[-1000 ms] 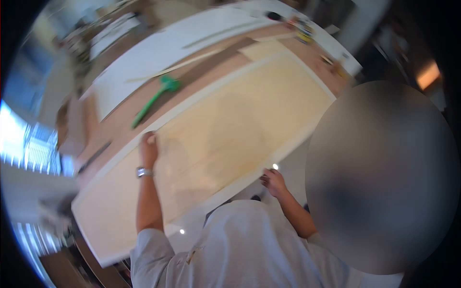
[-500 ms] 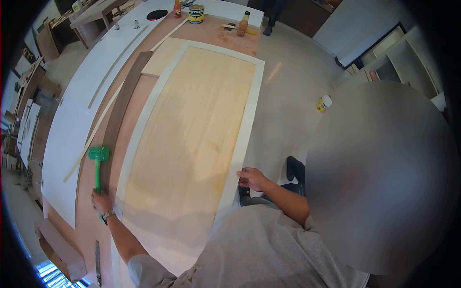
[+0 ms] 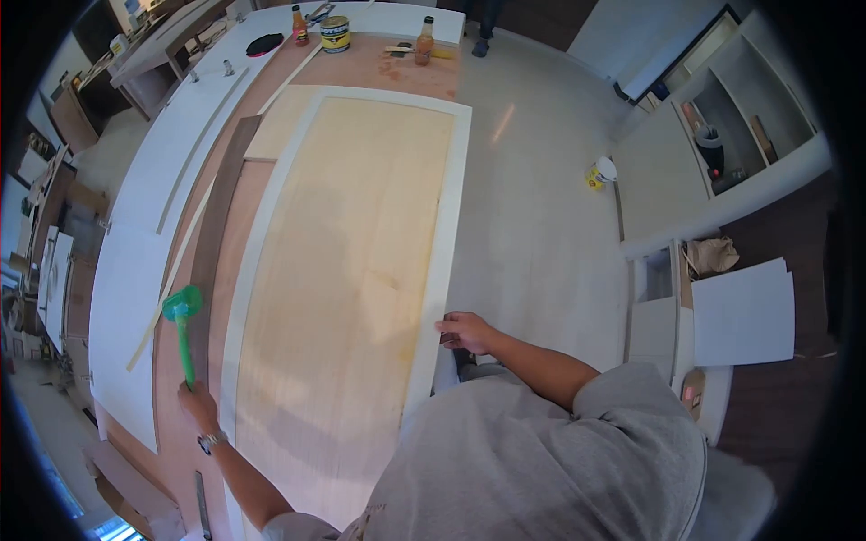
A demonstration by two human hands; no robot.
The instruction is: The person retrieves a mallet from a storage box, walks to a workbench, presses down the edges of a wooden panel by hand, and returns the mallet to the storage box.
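A light wood panel (image 3: 343, 270) with a white border lies on the reddish-brown work surface (image 3: 379, 72). My left hand (image 3: 198, 406), with a watch on the wrist, is closed round the handle end of a green mallet (image 3: 184, 335), left of the panel. The mallet's head points away from me, beside a long dark wood strip (image 3: 219, 212). My right hand (image 3: 465, 332) is at the panel's right edge, its fingers bent together; something small and dark shows at them, too small to name.
Behind the panel stand a yellow-labelled can (image 3: 335, 34) and two bottles (image 3: 424, 41). A white board (image 3: 135, 243) lies left. Another person's legs (image 3: 487, 22) are at the far end. A tub (image 3: 602, 172) is on the floor, cabinets (image 3: 663, 180) on the right.
My left hand has gone from the panel's edge to the mallet and now grips it. My right hand remains by the panel's right edge. The view has turned, and the blurred round shape is gone.
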